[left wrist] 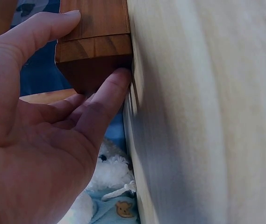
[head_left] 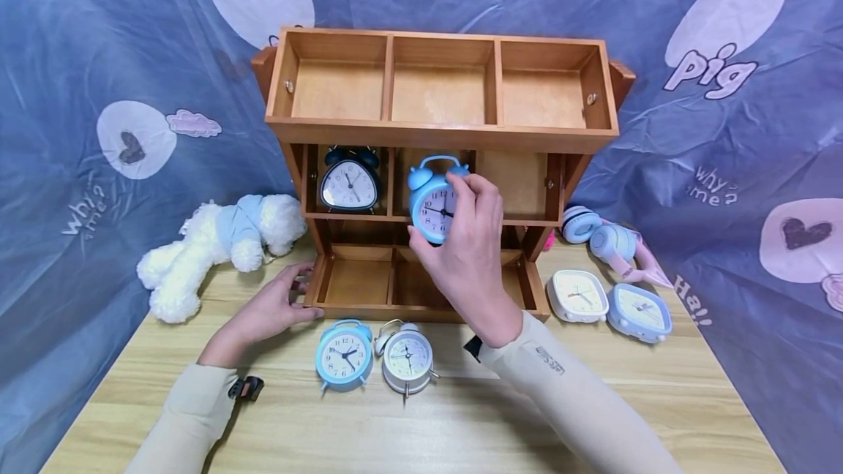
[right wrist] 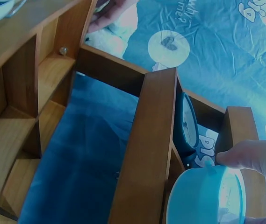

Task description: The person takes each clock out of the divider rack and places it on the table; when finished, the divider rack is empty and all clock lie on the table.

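Note:
My right hand point(head_left: 464, 240) pinches a light-blue twin-bell alarm clock point(head_left: 432, 203) between thumb and fingers, in front of the middle tier's centre compartment. In the right wrist view the clock's rounded blue body point(right wrist: 193, 196) is seen from behind and the side. With thumb and fingers, my left hand point(head_left: 276, 302) holds the bottom left corner of the wooden shelf point(head_left: 441, 136); the left wrist view shows the thumb on one face of the wood point(left wrist: 95, 23). A dark alarm clock point(head_left: 349, 183) with a white dial stands in the middle tier's left compartment.
On the table before the shelf stand another light-blue alarm clock point(head_left: 345, 355) and a white one point(head_left: 407, 358). A white square clock point(head_left: 577, 295), a pale blue one point(head_left: 639, 311) and blue headphones point(head_left: 602, 236) lie right; a white plush toy point(head_left: 220, 247) lies left.

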The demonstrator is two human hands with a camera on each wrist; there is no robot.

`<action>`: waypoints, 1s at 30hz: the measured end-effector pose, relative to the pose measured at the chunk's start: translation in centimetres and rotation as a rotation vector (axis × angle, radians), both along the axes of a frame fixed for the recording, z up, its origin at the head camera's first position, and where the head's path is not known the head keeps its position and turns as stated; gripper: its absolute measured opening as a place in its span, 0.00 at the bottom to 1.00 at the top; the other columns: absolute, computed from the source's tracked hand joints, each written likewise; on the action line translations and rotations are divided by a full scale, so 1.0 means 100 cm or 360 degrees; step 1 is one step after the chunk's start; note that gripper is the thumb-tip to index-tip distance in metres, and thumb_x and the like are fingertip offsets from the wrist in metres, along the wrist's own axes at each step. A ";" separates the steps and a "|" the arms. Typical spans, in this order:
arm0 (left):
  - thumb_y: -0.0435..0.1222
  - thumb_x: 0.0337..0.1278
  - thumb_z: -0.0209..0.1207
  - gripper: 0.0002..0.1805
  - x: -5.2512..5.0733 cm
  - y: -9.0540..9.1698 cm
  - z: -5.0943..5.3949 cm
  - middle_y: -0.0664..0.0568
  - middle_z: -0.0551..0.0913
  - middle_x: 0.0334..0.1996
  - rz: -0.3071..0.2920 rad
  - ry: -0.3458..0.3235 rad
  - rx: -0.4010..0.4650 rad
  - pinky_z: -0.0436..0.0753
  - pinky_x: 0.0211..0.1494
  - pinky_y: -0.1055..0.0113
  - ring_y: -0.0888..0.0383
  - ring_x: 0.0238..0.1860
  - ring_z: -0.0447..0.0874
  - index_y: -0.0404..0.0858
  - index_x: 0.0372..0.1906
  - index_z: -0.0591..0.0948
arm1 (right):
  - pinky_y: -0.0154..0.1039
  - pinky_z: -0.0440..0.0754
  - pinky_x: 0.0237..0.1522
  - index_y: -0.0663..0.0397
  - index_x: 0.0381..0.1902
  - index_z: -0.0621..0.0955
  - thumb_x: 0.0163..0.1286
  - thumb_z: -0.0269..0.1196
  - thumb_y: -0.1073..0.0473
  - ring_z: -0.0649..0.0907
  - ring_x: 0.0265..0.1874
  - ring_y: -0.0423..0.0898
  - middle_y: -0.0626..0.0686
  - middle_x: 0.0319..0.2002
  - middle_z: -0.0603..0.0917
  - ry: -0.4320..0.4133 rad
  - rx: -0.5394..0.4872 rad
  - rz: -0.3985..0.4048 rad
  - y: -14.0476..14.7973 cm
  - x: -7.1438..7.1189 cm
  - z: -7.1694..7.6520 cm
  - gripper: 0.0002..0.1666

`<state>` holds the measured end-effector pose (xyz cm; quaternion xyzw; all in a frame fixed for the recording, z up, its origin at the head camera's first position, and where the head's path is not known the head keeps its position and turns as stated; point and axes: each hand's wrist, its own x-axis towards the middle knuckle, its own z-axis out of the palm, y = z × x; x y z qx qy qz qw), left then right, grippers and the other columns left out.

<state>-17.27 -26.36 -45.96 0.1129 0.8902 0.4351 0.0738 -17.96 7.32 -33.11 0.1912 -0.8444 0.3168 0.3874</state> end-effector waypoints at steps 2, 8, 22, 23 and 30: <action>0.34 0.64 0.79 0.53 0.000 0.000 0.000 0.25 0.73 0.76 0.0003 0.0003 -0.0001 0.92 0.56 0.62 0.32 0.68 0.83 0.26 0.85 0.60 | 0.60 0.77 0.69 0.69 0.75 0.73 0.60 0.86 0.54 0.73 0.67 0.66 0.68 0.66 0.72 -0.0012 0.0001 0.0010 0.001 0.002 -0.002 0.52; 0.34 0.64 0.79 0.53 0.001 0.001 0.001 0.25 0.73 0.75 0.0007 -0.0002 -0.0011 0.92 0.56 0.61 0.32 0.68 0.83 0.26 0.85 0.60 | 0.61 0.78 0.67 0.68 0.75 0.74 0.59 0.85 0.55 0.73 0.66 0.66 0.68 0.66 0.72 -0.0065 0.0002 0.0042 0.005 0.010 -0.007 0.52; 0.34 0.64 0.79 0.53 0.000 0.001 0.000 0.27 0.71 0.78 0.0008 0.0012 -0.0012 0.93 0.60 0.54 0.32 0.68 0.82 0.27 0.85 0.60 | 0.61 0.80 0.64 0.66 0.75 0.75 0.55 0.87 0.55 0.73 0.66 0.66 0.68 0.67 0.72 -0.0175 0.0005 0.0040 0.017 0.034 -0.021 0.54; 0.34 0.64 0.79 0.53 0.000 0.001 0.000 0.27 0.71 0.78 0.0008 0.0012 -0.0014 0.93 0.60 0.53 0.33 0.68 0.82 0.27 0.85 0.60 | 0.61 0.80 0.63 0.66 0.74 0.75 0.55 0.87 0.55 0.73 0.65 0.66 0.68 0.67 0.72 -0.0180 0.0004 0.0039 0.017 0.036 -0.022 0.54; 0.35 0.64 0.79 0.53 0.001 0.002 0.000 0.27 0.71 0.77 0.0017 -0.0001 -0.0029 0.93 0.62 0.49 0.32 0.68 0.81 0.27 0.85 0.60 | 0.61 0.79 0.63 0.66 0.74 0.75 0.55 0.87 0.56 0.74 0.65 0.66 0.68 0.66 0.73 -0.0171 0.0018 0.0040 0.024 0.046 -0.026 0.53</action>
